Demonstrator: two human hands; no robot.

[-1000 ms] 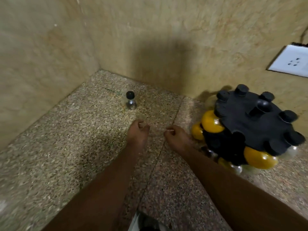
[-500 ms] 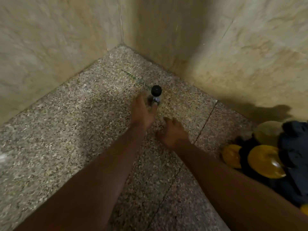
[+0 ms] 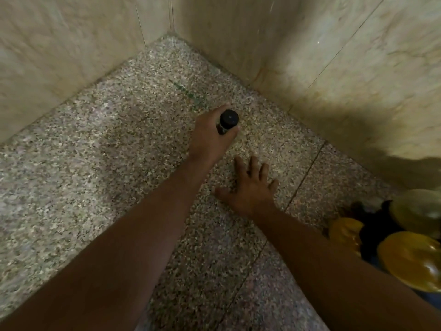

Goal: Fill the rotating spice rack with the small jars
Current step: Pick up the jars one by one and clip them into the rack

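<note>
A small jar with a black cap (image 3: 228, 120) stands near the corner of the speckled stone counter. My left hand (image 3: 210, 137) is wrapped around its body, so only the cap and a strip of the jar show. My right hand (image 3: 250, 189) lies flat on the counter just below it, fingers spread, holding nothing. At the right edge sits part of the black spice rack (image 3: 372, 232), with yellow-filled jars (image 3: 412, 259) hanging in its slots; most of the rack is out of frame.
Two beige marble walls (image 3: 310, 56) meet in a corner (image 3: 170, 34) behind the jar. A seam in the granite counter (image 3: 307, 170) runs diagonally right of my right hand. A dark shadow lies on the right wall above the rack.
My left hand has reached forward and closed around the jar. My right hand has opened flat on the counter. The view has swung left, pushing the rack to the right edge.
</note>
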